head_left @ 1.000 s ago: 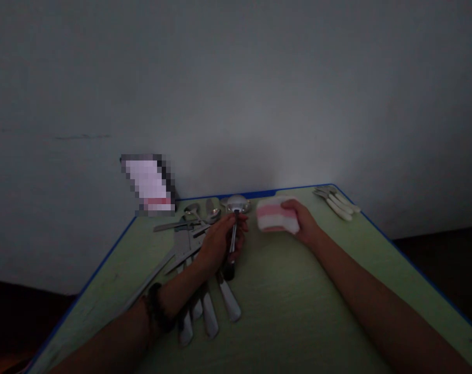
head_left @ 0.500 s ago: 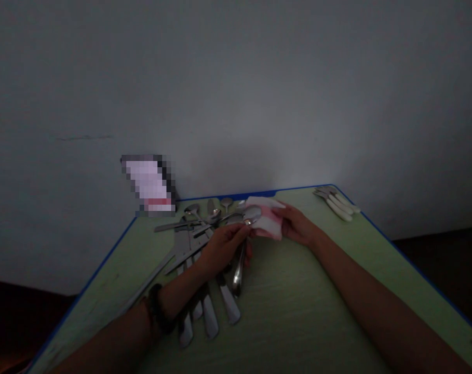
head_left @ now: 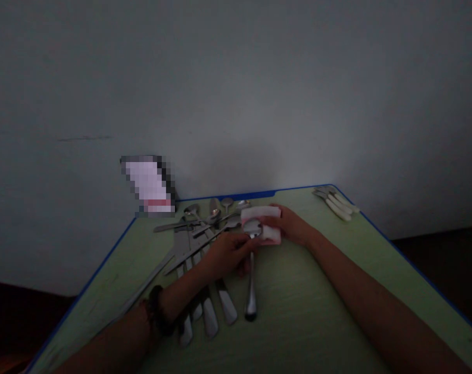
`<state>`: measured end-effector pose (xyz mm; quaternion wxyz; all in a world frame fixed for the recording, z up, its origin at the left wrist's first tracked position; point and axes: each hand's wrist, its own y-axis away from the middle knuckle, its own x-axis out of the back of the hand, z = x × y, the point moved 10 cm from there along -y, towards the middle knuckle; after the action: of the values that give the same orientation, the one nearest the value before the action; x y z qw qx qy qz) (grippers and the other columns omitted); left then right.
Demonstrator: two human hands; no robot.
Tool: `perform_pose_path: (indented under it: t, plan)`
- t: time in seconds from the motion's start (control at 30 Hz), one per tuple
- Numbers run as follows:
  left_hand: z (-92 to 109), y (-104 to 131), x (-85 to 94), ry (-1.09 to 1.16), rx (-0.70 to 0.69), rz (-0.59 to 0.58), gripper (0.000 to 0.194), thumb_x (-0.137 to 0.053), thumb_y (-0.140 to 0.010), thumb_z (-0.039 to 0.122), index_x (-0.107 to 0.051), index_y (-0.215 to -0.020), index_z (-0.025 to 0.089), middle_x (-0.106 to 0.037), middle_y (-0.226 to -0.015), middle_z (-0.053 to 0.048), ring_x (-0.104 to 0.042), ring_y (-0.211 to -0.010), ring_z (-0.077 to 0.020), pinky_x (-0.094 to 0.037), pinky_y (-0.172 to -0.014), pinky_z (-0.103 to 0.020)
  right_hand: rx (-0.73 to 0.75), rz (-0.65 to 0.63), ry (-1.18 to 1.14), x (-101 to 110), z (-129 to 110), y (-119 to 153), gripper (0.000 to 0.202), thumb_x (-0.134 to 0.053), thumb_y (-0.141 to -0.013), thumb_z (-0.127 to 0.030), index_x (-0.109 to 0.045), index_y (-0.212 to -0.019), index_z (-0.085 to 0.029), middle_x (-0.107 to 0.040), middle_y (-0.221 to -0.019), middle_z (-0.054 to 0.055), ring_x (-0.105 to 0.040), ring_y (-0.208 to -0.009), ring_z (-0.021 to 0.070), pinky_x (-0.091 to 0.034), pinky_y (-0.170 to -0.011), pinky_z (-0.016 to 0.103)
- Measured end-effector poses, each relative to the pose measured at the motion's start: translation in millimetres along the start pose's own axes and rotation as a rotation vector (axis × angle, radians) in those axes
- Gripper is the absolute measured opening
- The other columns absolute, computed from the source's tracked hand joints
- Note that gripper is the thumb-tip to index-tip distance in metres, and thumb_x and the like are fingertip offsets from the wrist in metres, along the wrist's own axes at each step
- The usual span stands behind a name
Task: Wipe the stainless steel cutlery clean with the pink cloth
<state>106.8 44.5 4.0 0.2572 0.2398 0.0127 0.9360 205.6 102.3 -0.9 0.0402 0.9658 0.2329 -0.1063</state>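
A metal spoon (head_left: 251,296) is pinched near its neck by my left hand (head_left: 230,254), its bowl pointing away from me and its handle toward me. My right hand (head_left: 292,224) grips a folded pink-and-white cloth (head_left: 272,236) beside and behind the spoon's bowl. The right fingertips reach over the cloth toward the bowl; whether they touch it I cannot tell. Under and left of my left hand lies loose metal cutlery, with broad handles (head_left: 210,317) toward me and several spoon bowls (head_left: 228,202) farther back.
Forks with white handles (head_left: 339,208) lie together at the table's back right corner. A pixelated, phone-like slab (head_left: 148,184) leans against the wall at the back left. The pale green table (head_left: 298,322) has a blue edge, and a grey wall (head_left: 236,93) stands behind it.
The spoon's handle has swung to the right and now points almost straight toward me. My right hand and the cloth have shifted slightly, the fingers now over the cloth near the bowl.
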Motion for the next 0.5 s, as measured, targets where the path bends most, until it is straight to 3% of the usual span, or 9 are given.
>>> perform_pose_path:
  t: [0.1, 0.3, 0.5]
  plan:
    - [3, 1, -1.8, -0.088, -0.025, -0.035, 0.040, -0.043, -0.085, 0.048, -0.056, -0.065, 0.016, -0.053, -0.042, 0.005, -0.049, -0.038, -0.0090, -0.036, -0.041, -0.018, 0.004, 0.013, 0.044, 0, 0, 0, 0.033, -0.076, -0.058, -0.027, -0.061, -0.084, -0.015, -0.064, -0.072, 0.000, -0.055, -0.061, 0.0102, -0.043, -0.056, 0.022]
    - [8, 3, -7.3, 0.005, -0.031, -0.083, 0.040, -0.037, -0.088, 0.047, -0.051, -0.066, 0.017, -0.062, -0.054, 0.002, -0.052, -0.044, -0.0097, -0.039, -0.045, -0.019, -0.029, -0.095, -0.184, -8, 3, 3, 0.033, -0.073, -0.061, -0.024, -0.065, -0.091, -0.014, -0.069, -0.083, 0.004, -0.060, -0.067, 0.0130, -0.047, -0.063, 0.025]
    - [8, 7, -13.1, 0.092, -0.074, -0.169, 0.036, -0.038, -0.090, 0.046, -0.055, -0.080, 0.016, -0.067, -0.062, -0.002, -0.057, -0.052, -0.0110, -0.041, -0.050, -0.020, -0.024, -0.041, -0.305, 2, 3, 4, 0.031, -0.072, -0.061, -0.018, -0.065, -0.090, -0.013, -0.070, -0.082, 0.004, -0.061, -0.068, 0.0137, -0.050, -0.065, 0.025]
